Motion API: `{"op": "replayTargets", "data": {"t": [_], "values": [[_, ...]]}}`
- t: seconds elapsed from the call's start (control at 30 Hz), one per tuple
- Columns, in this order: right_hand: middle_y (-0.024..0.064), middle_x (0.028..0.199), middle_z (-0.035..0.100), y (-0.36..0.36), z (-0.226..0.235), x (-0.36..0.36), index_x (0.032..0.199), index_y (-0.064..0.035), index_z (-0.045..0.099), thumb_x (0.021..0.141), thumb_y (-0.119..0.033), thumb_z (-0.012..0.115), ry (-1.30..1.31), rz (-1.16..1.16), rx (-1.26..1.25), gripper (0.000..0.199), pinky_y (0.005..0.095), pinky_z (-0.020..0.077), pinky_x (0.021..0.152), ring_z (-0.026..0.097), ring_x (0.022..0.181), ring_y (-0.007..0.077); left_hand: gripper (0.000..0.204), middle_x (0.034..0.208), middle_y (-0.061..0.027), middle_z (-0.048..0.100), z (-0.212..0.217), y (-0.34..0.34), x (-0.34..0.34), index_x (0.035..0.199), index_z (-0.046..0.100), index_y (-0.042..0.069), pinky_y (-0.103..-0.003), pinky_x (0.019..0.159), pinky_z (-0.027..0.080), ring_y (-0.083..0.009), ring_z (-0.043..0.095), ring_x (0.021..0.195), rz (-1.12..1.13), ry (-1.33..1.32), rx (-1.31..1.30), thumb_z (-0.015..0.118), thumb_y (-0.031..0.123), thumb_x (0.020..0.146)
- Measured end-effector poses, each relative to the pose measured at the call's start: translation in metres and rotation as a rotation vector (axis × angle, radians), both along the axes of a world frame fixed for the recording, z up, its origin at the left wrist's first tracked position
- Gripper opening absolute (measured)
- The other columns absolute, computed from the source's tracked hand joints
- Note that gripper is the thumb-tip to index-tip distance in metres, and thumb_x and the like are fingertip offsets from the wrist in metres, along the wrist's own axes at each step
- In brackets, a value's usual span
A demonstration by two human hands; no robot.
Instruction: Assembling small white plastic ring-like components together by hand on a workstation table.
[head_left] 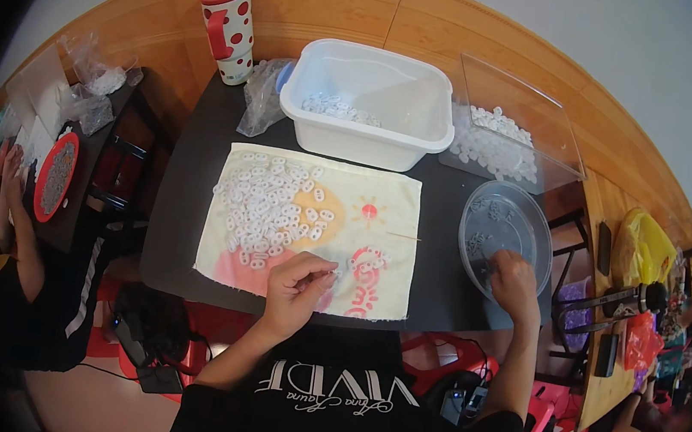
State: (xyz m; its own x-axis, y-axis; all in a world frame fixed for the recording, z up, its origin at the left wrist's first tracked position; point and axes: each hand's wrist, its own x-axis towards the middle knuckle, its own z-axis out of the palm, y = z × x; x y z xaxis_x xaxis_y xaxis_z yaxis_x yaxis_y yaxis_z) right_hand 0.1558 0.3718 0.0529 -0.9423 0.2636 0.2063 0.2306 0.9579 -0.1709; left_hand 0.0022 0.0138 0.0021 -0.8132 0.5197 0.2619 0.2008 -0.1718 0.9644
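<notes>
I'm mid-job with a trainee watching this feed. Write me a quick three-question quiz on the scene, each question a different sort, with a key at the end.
1. Open question: Which container are the fingers of the right hand in or over?
2. True or false: The lidded, red-spotted tumbler stands to the left of the white plastic basin.
3. Fill in the blank: The main heap of white two-holed pieces lies on the ____ half of the pale yellow cloth.

Key:
1. The round clear plastic tub
2. True
3. left
</notes>
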Motion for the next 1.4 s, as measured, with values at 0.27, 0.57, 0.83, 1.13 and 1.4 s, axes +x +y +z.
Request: {"op": "replayTargets", "data": {"t": [0.27,0.57,0.83,1.13,1.4], "values": [[0.0105,0.08,0.06,-0.018,0.012,-0.006,0.089,0.0028,0.061,0.085,0.009,0.059,0.304,-0.049,-0.29,0.007,0.0298,0.0469,0.066,0.06,0.072,0.0198,0.021,0.091,-0.0066,0.064,-0.003,0.0,-0.001,0.105,0.069,-0.004,-0.022,0.07,0.047,-0.0107,0.06,0.082,-0.017,0.036,-0.027,0.066,-0.01,0.085],[0.0119,0.09,0.061,-0.166,0.006,-0.087,0.093,0.0028,0.06,0.085,0.01,0.061,0.222,0.532,-0.883,0.011,0.0309,0.0474,0.073,0.059,0.082,0.0232,0.032,0.091,-0.0073,0.064,-0.001,0.0,0.003,0.117,0.067,-0.002,-0.023,0.07,0.048,-0.012,0.06,0.08,0.007,0.019,-0.017,0.066,-0.009,0.086],[0.0136,0.088,0.058,-0.176,0.001,-0.099,0.095,0.0019,0.059,0.086,0.008,0.06,0.167,0.594,-0.834,0.011,0.032,0.0468,0.071,0.058,0.08,0.0274,0.036,0.092,-0.008,0.064,0.002,0.001,0.004,0.123,0.064,-0.002,-0.025,0.07,0.05,-0.0124,0.062,0.079,0.009,0.059,-0.017,0.064,-0.009,0.088],[0.0143,0.087,0.059,-0.177,0.005,-0.101,0.094,0.0019,0.059,0.085,0.008,0.061,0.128,0.599,-0.777,0.01,0.0336,0.0477,0.072,0.059,0.08,0.0294,0.036,0.092,-0.009,0.064,0.002,0.001,0.003,0.122,0.063,-0.004,-0.024,0.069,0.049,-0.0125,0.061,0.078,0.005,0.077,0.01,0.062,-0.011,0.087],[0.0146,0.086,0.06,-0.178,0.007,-0.103,0.093,0.0015,0.059,0.086,0.008,0.061,0.126,0.627,-0.74,0.009,0.0343,0.0481,0.07,0.06,0.079,0.0302,0.035,0.091,-0.0096,0.065,0.005,0.0,0.004,0.121,0.063,-0.005,-0.024,0.068,0.049,-0.0129,0.062,0.078,0.01,0.079,0.002,0.062,-0.011,0.087]]}}
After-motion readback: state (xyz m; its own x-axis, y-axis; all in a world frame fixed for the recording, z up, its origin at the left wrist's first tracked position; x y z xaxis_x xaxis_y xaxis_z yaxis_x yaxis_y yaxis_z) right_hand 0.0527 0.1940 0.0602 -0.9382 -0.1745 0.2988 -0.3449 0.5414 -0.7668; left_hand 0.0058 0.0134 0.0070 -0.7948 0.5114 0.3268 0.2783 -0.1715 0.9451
